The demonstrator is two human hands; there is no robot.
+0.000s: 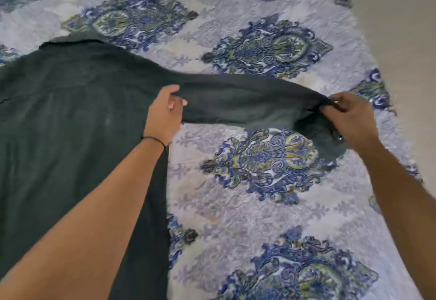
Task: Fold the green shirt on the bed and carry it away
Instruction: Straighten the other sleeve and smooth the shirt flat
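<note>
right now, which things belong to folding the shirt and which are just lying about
In the job: green shirt; its sleeve, gripped by the left hand near the shoulder and pinched by the right hand at the cuff.
Just there: patterned bedspread; floor beside the bed; black wrist cord.

The green shirt (59,110) runs off my view's left edge (cuff partly hidden behind the right hand (351,118)).

No readable text, label, brand or number. Green shirt (70,110): plain fabric. Bedspread (236,217): ornamental pattern only, no lettering.
</note>
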